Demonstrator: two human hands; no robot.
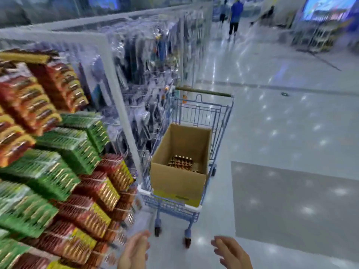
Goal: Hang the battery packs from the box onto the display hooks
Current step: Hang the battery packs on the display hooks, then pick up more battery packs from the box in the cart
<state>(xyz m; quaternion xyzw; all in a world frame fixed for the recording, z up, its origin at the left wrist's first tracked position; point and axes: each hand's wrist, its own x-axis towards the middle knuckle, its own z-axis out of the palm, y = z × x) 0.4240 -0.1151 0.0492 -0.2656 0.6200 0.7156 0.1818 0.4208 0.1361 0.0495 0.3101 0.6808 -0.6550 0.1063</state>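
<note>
Both hands, left [134, 251] and right [231, 251], empty and loosely spread; box [177, 181] walls hide most battery packs [181, 162]

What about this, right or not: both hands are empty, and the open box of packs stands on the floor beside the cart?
Wrong on one point: the head view shows the box standing inside the cart, not on the floor. It is open with packs inside, and the left hand and right hand are empty.
</note>
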